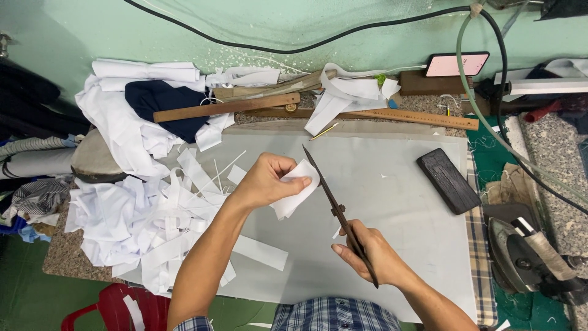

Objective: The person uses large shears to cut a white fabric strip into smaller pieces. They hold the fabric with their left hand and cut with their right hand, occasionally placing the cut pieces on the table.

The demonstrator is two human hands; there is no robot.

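Observation:
My left hand [264, 179] holds a small white fabric piece [296, 190] above the grey work mat [398, 202]. My right hand [367, 248] grips the handles of dark metal scissors [335, 205], whose blades point up and away and meet the right edge of the white piece. Both forearms come in from the bottom of the view over a plaid shirt.
A heap of white fabric strips [153, 214] and cloth with a dark navy piece [162, 101] lies at left. Wooden rulers [404, 115] and a phone [456, 64] lie at the back. A dark block [448, 180] and an iron [527, 251] sit at right. A red chair [119, 306] stands below.

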